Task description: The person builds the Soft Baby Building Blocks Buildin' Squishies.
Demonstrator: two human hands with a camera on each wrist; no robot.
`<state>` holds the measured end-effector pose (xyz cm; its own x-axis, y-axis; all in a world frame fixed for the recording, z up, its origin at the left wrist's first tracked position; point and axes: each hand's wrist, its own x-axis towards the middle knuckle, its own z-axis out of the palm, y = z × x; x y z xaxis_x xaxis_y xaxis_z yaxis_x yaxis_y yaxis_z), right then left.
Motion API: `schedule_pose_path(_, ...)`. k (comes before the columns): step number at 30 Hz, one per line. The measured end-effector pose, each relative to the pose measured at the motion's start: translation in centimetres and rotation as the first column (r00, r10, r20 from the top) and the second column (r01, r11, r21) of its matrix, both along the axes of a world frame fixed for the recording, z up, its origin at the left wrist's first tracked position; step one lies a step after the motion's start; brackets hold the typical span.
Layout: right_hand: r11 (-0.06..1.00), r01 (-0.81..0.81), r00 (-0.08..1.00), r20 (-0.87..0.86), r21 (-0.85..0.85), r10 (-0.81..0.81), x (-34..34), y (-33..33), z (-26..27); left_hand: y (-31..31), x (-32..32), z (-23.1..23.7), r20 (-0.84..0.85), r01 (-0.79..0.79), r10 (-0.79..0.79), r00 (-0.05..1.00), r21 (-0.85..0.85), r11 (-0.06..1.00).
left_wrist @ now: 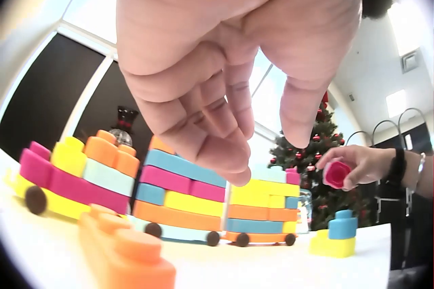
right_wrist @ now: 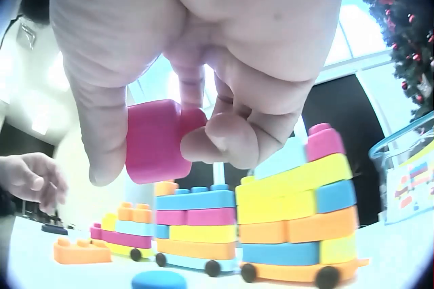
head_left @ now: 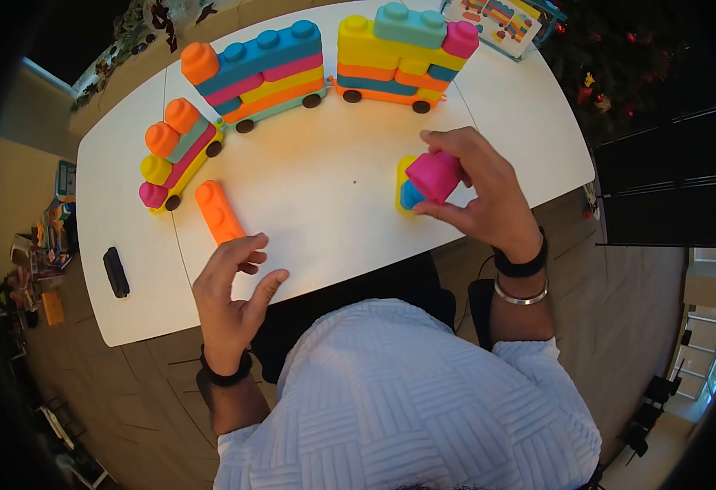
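Between thumb and fingers, my right hand (head_left: 484,184) pinches a magenta toy block (right_wrist: 157,141). It is held over a small stack, a blue block (left_wrist: 342,224) on a yellow block (left_wrist: 332,245); in the head view the magenta block partly covers that stack. My left hand (head_left: 231,294) hovers near the table's front edge with its fingers loosely bent and nothing in them. Just beyond its fingertips lies a long orange block (head_left: 217,211), studs up.
A train of block-built wagons curves along the back of the white table (head_left: 309,204): a low left wagon (head_left: 180,155), a middle wagon (head_left: 260,77) and a right wagon (head_left: 399,61). A black case (head_left: 116,272) lies left. A clear container (head_left: 497,24) stands back right.
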<state>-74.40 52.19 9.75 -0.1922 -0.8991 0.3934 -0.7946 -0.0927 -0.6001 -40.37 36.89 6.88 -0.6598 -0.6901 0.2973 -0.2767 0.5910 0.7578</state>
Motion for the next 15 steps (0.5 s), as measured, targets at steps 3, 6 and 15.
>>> schedule_pose_path(3,0.981,-0.196,0.981,-0.006,-0.009,0.196,3.6,-0.9,-0.3,2.1,-3.1,0.1,-0.075,0.181,-0.172,0.982,0.12,0.976)
schedule_pose_path(6,0.949,-0.314,0.947,0.089,0.033,0.31,7.1,-1.3,-0.9,3.6,-4.8,-0.7,-0.084,0.285,-0.277,0.957,0.104,0.953)
schedule_pose_path(15,0.974,-0.003,0.975,-0.218,0.225,0.053,3.7,-0.9,-1.2,2.2,-3.9,-4.9,-0.018,0.17,-0.169,0.985,0.142,0.975)
